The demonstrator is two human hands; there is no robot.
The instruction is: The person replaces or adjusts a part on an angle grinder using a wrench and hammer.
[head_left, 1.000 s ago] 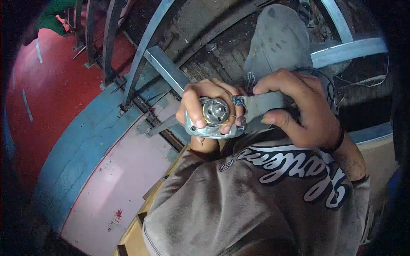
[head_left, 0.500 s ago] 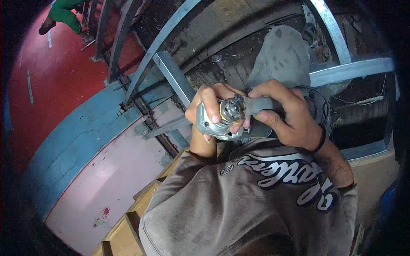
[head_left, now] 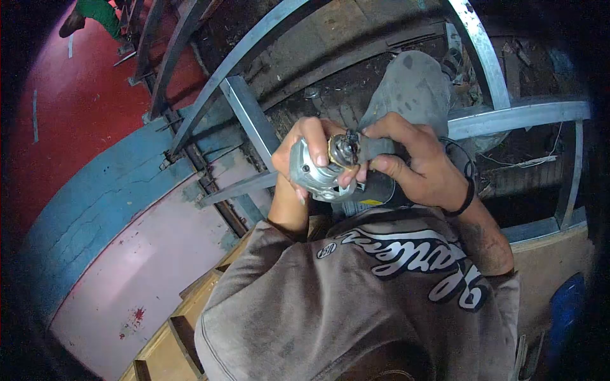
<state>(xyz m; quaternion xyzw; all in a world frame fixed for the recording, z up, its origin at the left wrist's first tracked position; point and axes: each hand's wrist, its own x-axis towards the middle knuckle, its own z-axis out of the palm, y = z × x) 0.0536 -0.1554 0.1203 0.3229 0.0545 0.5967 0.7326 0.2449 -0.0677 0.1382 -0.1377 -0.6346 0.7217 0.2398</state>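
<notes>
My left hand [head_left: 298,149] is wrapped round the silver metal head of an angle grinder [head_left: 311,174], its fingers close to the dark, greasy spindle [head_left: 345,150]. Facing it, my right hand [head_left: 422,162] pinches a grey piece [head_left: 377,149] between thumb and fingers, right beside the spindle. What kind of piece that is I cannot make out. Below the hands shows a dark body with a yellow label [head_left: 370,202], partly hidden by them. A black band circles my right wrist.
Curved metal frame bars [head_left: 254,44] arch on the left, with another frame [head_left: 515,117] at the right. A straight metal bar [head_left: 250,114] stands behind my left hand. Wooden framing [head_left: 168,352] lies lower left. At the top left is another person's green-clothed limb [head_left: 98,14].
The whole view has shifted slightly, so most things appear farther left. The grinder head and spindle have tilted a little. Both hands keep their grip.
</notes>
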